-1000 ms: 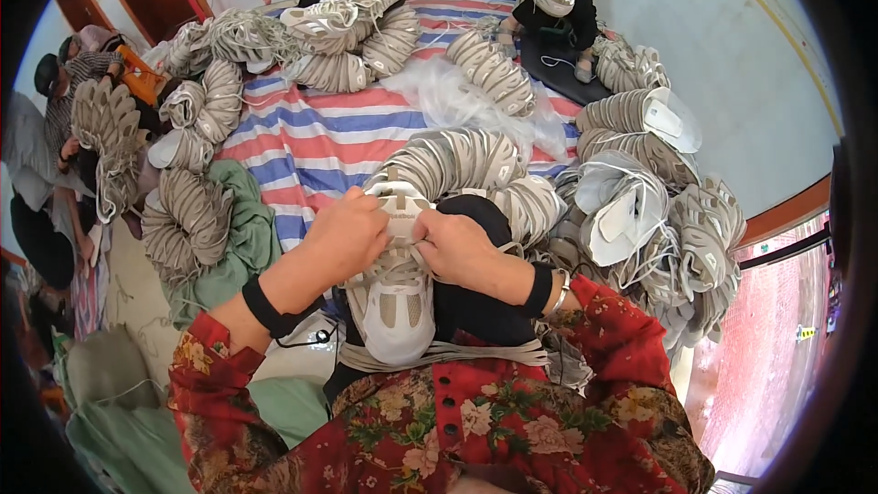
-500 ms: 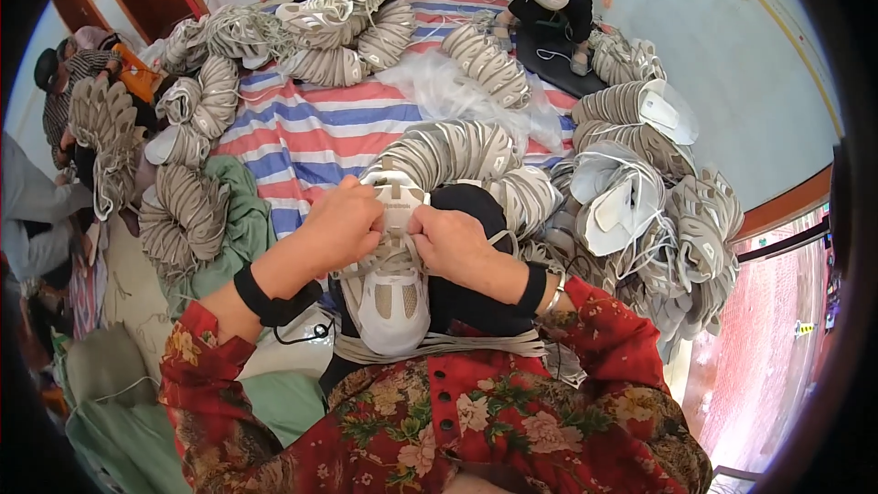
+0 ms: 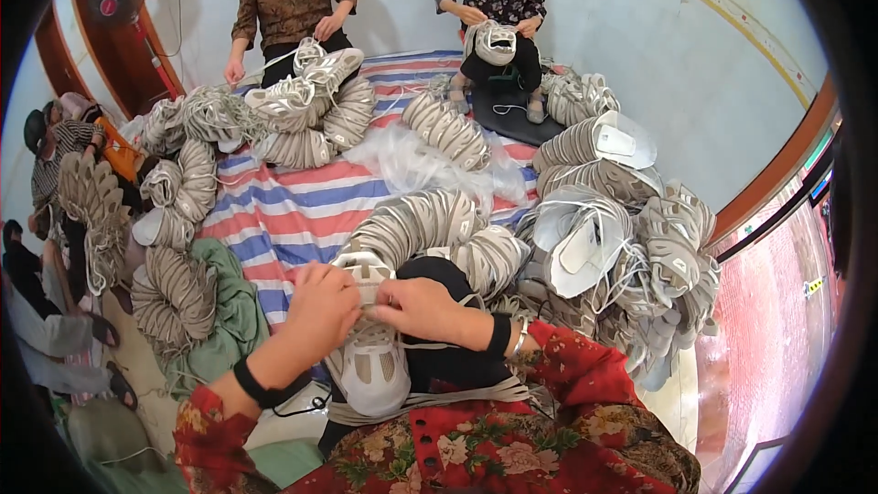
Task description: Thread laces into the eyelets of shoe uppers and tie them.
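A beige and white shoe upper (image 3: 369, 375) lies over my lap, its rounded toe toward me and its tongue pointing away. At the left side of its lacing area my left hand (image 3: 320, 309) is closed, fingertips pinched at the upper's edge. My right hand (image 3: 428, 311) is also closed, thumb and forefinger pinching at the opposite side, just under the tongue. Hidden behind the fingers is how the lace runs there. A bundle of pale laces (image 3: 466, 395) lies across my waist.
Nested shoe uppers (image 3: 416, 221) curve just beyond my hands; a large pile (image 3: 585, 242) stands at my right. A striped sheet (image 3: 302, 197) covers the floor, with clear plastic (image 3: 393, 154) on it. Two people sit opposite with uppers; others sit at the far left. Green cloth (image 3: 224, 302) lies left.
The view has tilted up, so more of the people opposite shows. Both hands stay at the lacing area; the left fingers have shifted toward the tongue and look less tightly curled.
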### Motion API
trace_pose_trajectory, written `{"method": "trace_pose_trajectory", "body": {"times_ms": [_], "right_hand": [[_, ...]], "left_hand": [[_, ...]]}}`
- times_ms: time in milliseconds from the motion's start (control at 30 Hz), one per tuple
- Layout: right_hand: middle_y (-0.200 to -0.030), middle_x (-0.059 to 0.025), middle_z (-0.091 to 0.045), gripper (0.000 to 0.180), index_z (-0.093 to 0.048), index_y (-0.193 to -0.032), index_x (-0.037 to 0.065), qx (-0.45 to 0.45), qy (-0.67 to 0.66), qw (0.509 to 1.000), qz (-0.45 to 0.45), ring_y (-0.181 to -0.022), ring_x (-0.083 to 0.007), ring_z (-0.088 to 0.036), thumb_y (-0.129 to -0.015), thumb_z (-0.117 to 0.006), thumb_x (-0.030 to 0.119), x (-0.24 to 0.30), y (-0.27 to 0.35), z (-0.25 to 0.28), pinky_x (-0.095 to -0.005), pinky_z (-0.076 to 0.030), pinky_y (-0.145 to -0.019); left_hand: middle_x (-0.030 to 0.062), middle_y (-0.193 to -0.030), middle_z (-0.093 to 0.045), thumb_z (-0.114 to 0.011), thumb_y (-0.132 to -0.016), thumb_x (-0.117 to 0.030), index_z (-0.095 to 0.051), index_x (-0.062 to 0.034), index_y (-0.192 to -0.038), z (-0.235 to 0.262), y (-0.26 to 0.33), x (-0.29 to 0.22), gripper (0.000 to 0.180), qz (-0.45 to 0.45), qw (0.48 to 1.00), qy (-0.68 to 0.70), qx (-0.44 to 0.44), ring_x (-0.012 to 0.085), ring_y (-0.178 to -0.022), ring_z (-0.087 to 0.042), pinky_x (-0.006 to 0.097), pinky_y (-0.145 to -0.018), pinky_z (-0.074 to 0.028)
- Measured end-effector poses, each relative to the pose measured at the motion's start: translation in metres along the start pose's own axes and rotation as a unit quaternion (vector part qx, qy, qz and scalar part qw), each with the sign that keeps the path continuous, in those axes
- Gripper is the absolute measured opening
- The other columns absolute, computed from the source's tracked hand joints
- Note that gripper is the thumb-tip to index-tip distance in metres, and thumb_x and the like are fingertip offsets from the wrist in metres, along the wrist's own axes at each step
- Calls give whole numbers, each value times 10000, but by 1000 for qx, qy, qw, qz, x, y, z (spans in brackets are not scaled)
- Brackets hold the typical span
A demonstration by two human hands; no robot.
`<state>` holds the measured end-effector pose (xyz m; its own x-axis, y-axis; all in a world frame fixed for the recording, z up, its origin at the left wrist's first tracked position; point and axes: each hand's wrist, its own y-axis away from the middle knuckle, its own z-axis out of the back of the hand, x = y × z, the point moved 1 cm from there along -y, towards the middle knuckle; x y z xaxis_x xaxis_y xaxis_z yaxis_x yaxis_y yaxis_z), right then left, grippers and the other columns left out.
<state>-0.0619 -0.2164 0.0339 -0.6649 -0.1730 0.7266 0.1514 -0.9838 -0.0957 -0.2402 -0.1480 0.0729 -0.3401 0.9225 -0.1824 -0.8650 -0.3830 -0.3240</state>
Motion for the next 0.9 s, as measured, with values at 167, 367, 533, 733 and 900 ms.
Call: {"method": "trace_pose_trajectory", "body": {"times_ms": [167,367,533,733,900], "right_hand": [[-803,-162,-621,206,-619,-814,32,-32,50,996,60,-783,-350,-619,-840,-570,231,-8,-1,-3,-444,-487,-673],[-757,-126,-587,220,-651,-812,28,-8,-148,985,85,-734,-253,-588,-845,-591,237,-20,-2,25,-337,-468,-663],[-1078,-148,-663,317,-582,-665,68,17,-588,807,-53,-941,-198,-619,-939,-530,218,-23,2,47,-325,-477,-847],[-873,-108,-622,453,-463,-600,105,26,-804,592,46,-866,-256,-592,-988,-420,335,-37,-22,47,-448,-449,-879],[-593,-12,-395,315,-443,-669,115,-147,-741,645,-115,-524,-129,-354,-951,-508,240,-79,0,79,-287,-327,-516]], "left_hand": [[104,-753,-594,-667,-746,-186,-619,-71,-770,9,9,-9,127,100,989,-59,90,281,-737,-572,427,-738,-449],[112,-656,-640,-568,-850,-192,-676,-22,-788,11,2,-1,211,197,950,129,206,232,-522,-563,370,-571,-481],[99,-820,-689,-530,-873,-171,-705,12,-825,26,15,12,258,362,779,494,137,170,-678,-603,339,-632,-476],[117,-960,-610,-476,-964,-229,-614,0,-1002,27,11,15,270,270,610,701,-253,232,-899,-590,454,-989,-409],[16,-808,-543,-508,-957,-194,-592,-3,-979,-2,27,74,210,283,563,715,-303,85,-628,-508,238,-618,-475]]}}
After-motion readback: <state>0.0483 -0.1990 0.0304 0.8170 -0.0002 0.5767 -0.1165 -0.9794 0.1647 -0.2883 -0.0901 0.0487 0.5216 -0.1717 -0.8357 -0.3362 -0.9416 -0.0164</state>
